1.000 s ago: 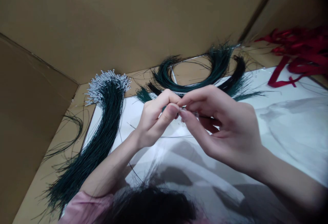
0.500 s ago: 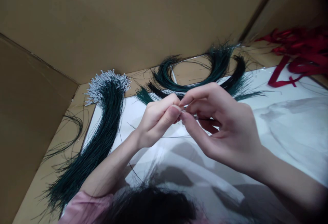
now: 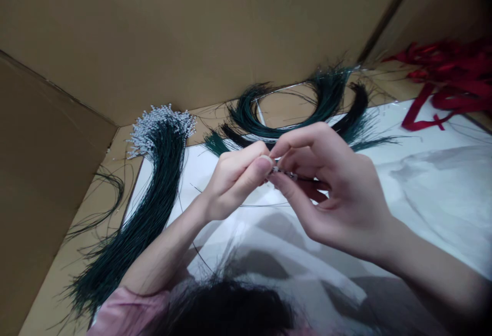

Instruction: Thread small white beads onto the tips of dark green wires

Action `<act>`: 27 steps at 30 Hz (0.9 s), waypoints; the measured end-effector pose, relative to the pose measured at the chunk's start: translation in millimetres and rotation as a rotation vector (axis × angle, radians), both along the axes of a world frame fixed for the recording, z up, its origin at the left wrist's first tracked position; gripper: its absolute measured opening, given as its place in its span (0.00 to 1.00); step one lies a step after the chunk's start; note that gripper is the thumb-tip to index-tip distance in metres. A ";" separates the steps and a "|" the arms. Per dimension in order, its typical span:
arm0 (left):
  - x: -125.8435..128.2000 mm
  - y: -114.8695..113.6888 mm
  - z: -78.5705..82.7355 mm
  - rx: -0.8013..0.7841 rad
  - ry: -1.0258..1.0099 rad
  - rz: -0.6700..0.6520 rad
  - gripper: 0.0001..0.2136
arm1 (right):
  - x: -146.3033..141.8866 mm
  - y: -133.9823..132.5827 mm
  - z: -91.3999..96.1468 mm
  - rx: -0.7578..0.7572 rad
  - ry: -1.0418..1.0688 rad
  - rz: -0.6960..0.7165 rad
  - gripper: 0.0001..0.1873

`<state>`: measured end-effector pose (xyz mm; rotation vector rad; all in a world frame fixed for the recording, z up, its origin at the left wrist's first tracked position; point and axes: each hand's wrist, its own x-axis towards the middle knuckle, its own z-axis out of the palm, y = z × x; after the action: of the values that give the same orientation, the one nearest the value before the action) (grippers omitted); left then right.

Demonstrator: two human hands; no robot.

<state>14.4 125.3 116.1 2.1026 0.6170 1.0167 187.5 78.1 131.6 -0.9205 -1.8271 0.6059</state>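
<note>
Both my hands meet over the white board (image 3: 265,233). My left hand (image 3: 238,177) is closed, thumb pressed against the curled fingers, pinching one end of a thin dark wire stem with small whitish beads (image 3: 285,173). The stem runs right from that pinch into my right hand (image 3: 342,197), whose thumb and bent fingers are closed about it. Part of the stem is hidden by the fingers. Left of my hands lies a thick bundle of dark green wire stems (image 3: 161,187), its upper end crowded with whitish bead tips (image 3: 161,125).
Curved bundles of dark green wires (image 3: 284,132) lie behind my hands. Red ribbon (image 3: 457,77) is heaped at the far right, and a translucent plastic sheet (image 3: 453,187) lies below it. Loose wires (image 3: 115,197) lie at left. Cardboard walls (image 3: 215,33) stand behind and left.
My right thumb has shifted slightly down and left, and the beads between my hands now show more clearly. Everything else lies as before.
</note>
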 end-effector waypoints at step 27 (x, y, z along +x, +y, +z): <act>-0.3 1.1 0.1 0.087 0.041 -0.001 0.15 | 0.5 -1.4 -0.2 -0.062 -0.049 -0.032 0.19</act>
<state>14.2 126.4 116.1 2.2036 0.6017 1.0189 187.9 76.7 131.4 -1.0126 -1.8423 0.6277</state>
